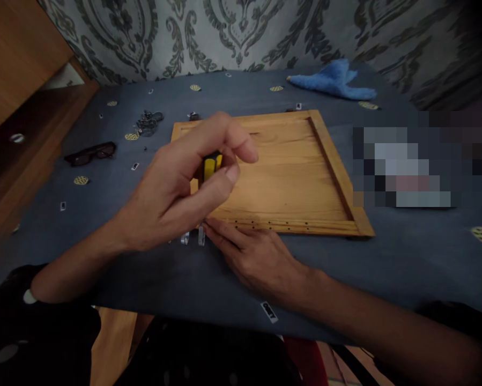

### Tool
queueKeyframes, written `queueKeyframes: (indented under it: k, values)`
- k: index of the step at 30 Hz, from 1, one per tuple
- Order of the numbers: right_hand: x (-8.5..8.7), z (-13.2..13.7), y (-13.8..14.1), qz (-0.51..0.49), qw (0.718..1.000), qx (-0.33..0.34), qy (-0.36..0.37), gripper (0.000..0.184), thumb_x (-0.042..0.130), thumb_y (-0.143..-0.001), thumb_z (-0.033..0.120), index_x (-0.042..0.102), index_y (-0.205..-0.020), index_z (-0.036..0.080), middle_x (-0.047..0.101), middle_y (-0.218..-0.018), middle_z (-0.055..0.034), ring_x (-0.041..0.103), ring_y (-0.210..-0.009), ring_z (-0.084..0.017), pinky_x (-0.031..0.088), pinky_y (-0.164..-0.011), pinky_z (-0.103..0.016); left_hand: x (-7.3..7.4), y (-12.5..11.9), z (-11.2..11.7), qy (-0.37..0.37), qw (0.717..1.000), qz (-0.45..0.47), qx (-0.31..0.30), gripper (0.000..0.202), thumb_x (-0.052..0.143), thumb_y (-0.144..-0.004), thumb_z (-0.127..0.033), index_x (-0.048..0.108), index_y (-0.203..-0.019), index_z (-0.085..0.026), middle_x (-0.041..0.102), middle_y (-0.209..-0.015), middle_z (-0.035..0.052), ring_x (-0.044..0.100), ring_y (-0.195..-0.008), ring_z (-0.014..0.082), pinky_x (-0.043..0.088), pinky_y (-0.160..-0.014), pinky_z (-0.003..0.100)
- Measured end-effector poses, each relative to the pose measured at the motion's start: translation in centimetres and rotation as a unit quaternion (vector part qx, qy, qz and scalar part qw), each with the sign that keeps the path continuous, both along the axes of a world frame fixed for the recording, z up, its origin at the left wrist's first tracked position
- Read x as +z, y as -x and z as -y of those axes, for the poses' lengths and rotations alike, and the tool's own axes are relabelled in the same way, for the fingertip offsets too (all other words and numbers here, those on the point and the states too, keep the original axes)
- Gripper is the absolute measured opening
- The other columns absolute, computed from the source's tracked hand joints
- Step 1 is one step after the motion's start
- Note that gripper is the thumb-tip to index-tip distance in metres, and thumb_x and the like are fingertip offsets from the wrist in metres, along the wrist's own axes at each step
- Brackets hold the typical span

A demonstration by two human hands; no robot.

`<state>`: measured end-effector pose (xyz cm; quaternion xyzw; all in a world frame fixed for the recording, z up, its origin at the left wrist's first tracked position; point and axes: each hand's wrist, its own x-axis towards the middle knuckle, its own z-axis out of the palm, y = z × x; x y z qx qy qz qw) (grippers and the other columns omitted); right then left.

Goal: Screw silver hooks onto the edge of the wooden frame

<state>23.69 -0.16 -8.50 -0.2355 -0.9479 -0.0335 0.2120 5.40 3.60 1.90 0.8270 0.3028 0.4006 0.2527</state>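
Note:
My left hand (188, 187) is curled round the yellow and black handle of a screwdriver (210, 164), held upright over the left front corner of a wooden panel (284, 177). Its shaft and tip are hidden behind my hand. The panel lies flat, has raised edge strips, and shows a row of small dark holes along its front strip. My right hand (260, 262) rests against that front edge with fingers pressed together near the left corner; what they pinch is hidden. Just left of those fingertips are small shiny metal pieces (201, 236), which hang at the panel's edge.
On the blue cloth-covered table (152, 284) lie dark glasses (91, 154) and a heap of small metal parts (148, 123) at the left. A fluffy blue cloth (335, 81) is at the back right. A blurred-out item (405, 166) sits on the right. The patterned curtain (241, 37) borders the back.

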Motion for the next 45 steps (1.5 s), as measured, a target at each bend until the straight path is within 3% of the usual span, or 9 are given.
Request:
queueKeyframes:
  k: [7,13,18,23,28,33,37,42,45]
  values:
    - [0.2,0.0,0.1,0.015,1.000,-0.009,-0.017,0.045,0.040,-0.091,0.003,0.059,-0.132,0.004,0.066,-0.130,-0.0169,0.068,-0.078,-0.020,0.058,-0.066,-0.036,1.4,1.6,-1.0,-0.107,0.977,-0.183,0.025,0.026,0.061,-0.088,-0.037,0.062,-0.109,-0.021,0.056,-0.079,0.0019,0.052,-0.065,0.0161,0.036,-0.060,0.029]
    - [0.1,0.1,0.1,0.010,1.000,-0.015,-0.014,0.045,0.043,-0.090,0.004,0.059,-0.132,0.005,0.067,-0.130,-0.0147,0.067,-0.075,-0.019,0.056,-0.061,-0.035,1.3,2.4,-1.0,-0.038,0.992,-0.115,0.029,0.050,0.077,-0.076,-0.044,0.062,-0.119,-0.023,0.062,-0.095,0.0090,0.062,-0.079,0.0245,0.046,-0.061,0.034]
    - [-0.1,0.1,0.1,0.003,1.000,-0.009,0.000,0.044,0.048,-0.089,0.004,0.058,-0.132,0.004,0.065,-0.130,-0.0170,0.069,-0.080,-0.021,0.058,-0.067,-0.038,1.5,2.2,-0.7,0.012,0.998,-0.054,-0.011,0.042,0.075,-0.079,-0.028,0.062,-0.118,-0.028,0.061,-0.108,0.0088,0.066,-0.090,0.0265,0.054,-0.079,0.044]
    - [-0.1,0.1,0.1,0.009,1.000,-0.004,0.011,0.046,0.049,-0.089,0.004,0.057,-0.134,0.003,0.064,-0.132,-0.0190,0.070,-0.085,-0.022,0.060,-0.069,-0.038,1.9,2.0,-0.8,-0.004,0.995,-0.099,-0.029,0.032,0.068,-0.084,-0.024,0.062,-0.115,-0.024,0.065,-0.104,0.0088,0.065,-0.092,0.0243,0.054,-0.076,0.037]
    - [0.0,0.1,0.2,0.002,1.000,-0.012,-0.013,0.043,0.044,-0.091,0.004,0.060,-0.131,0.004,0.067,-0.130,-0.0156,0.069,-0.079,-0.021,0.061,-0.066,-0.037,2.1,1.9,-0.9,-0.036,0.992,-0.111,-0.048,0.029,0.074,-0.081,-0.029,0.067,-0.107,-0.016,0.066,-0.090,0.0092,0.060,-0.075,0.0200,0.047,-0.061,0.030]
    - [0.2,0.1,0.1,0.009,1.000,-0.007,-0.013,0.044,0.041,-0.091,0.003,0.060,-0.131,0.005,0.065,-0.133,-0.0143,0.069,-0.081,-0.019,0.061,-0.068,-0.036,2.9,2.4,-0.7,-0.031,0.990,-0.138,-0.004,0.024,0.063,-0.090,-0.030,0.067,-0.109,-0.016,0.070,-0.100,0.0062,0.065,-0.081,0.0187,0.051,-0.070,0.030]
    - [0.1,0.1,-0.1,0.020,1.000,-0.002,0.000,0.044,0.044,-0.091,0.004,0.059,-0.132,0.005,0.064,-0.135,-0.0151,0.070,-0.087,-0.020,0.061,-0.070,-0.035,3.1,3.0,-1.2,-0.027,0.985,-0.164,-0.043,0.031,0.066,-0.085,-0.032,0.068,-0.112,-0.017,0.072,-0.100,0.0060,0.068,-0.080,0.0207,0.053,-0.068,0.031]
    - [0.1,0.1,-0.1,0.019,1.000,-0.002,0.006,0.045,0.045,-0.090,0.004,0.058,-0.134,0.005,0.064,-0.134,-0.0155,0.069,-0.087,-0.021,0.061,-0.073,-0.036,1.9,2.7,0.2,-0.038,0.995,-0.011,0.087,0.043,0.047,-0.095,-0.050,0.060,-0.122,-0.019,0.066,-0.103,0.0098,0.063,-0.104,0.0267,0.057,-0.083,0.041]
    - [0.1,0.1,-0.1,0.017,1.000,0.001,0.013,0.047,0.045,-0.090,0.004,0.056,-0.135,0.004,0.063,-0.136,-0.0169,0.069,-0.090,-0.021,0.060,-0.072,-0.035,1.5,2.9,1.2,-0.082,0.991,-0.006,0.106,0.051,0.039,-0.096,-0.057,0.052,-0.130,-0.021,0.063,-0.110,0.0104,0.057,-0.118,0.0298,0.054,-0.093,0.047]
